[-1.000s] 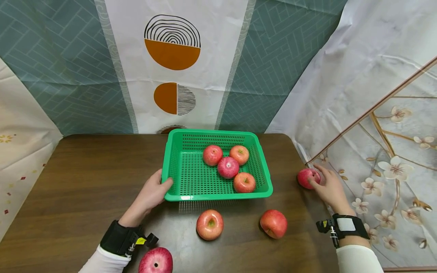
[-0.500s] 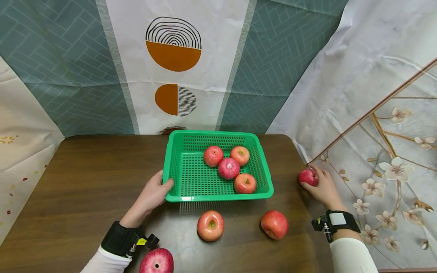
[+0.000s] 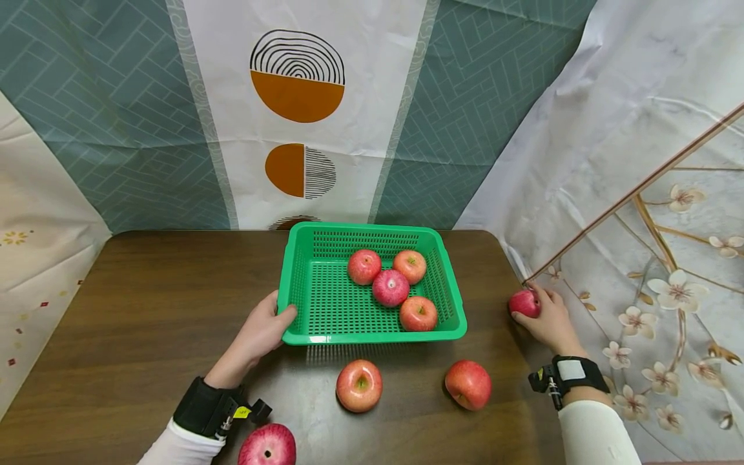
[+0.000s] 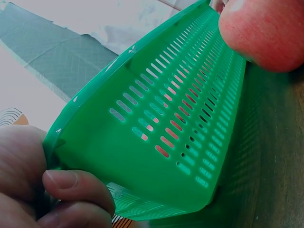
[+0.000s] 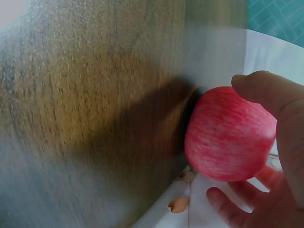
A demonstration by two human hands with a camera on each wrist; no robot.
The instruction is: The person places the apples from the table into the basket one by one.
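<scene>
My left hand (image 3: pixel 264 328) grips the left rim of a green plastic basket (image 3: pixel 349 337), thumb over the edge; the left wrist view shows its fingers curled round the basket's corner (image 4: pixel 61 142). Inside the basket, toward its right side, lie several red and pink apples (image 3: pixel 391 288). Over at the table's right edge my right hand (image 3: pixel 552 320) holds a pinkish-red apple (image 3: pixel 525 303). The right wrist view has the thumb on one side of this apple (image 5: pixel 230 135) and the fingers curling round the other, partly hidden behind it.
On the brown wooden table (image 3: pixel 145 323), two apples sit in front of the basket, one in the middle (image 3: pixel 359 386) and one to the right (image 3: pixel 467 385). A dark pink apple (image 3: pixel 267 445) lies by my left wrist. Patterned cloth (image 3: pixel 657 258) borders the table's right side.
My right hand has closed in round the apple at the right edge, its wrist shifting slightly left. My left hand keeps its grip on the basket. The apples have stayed put.
</scene>
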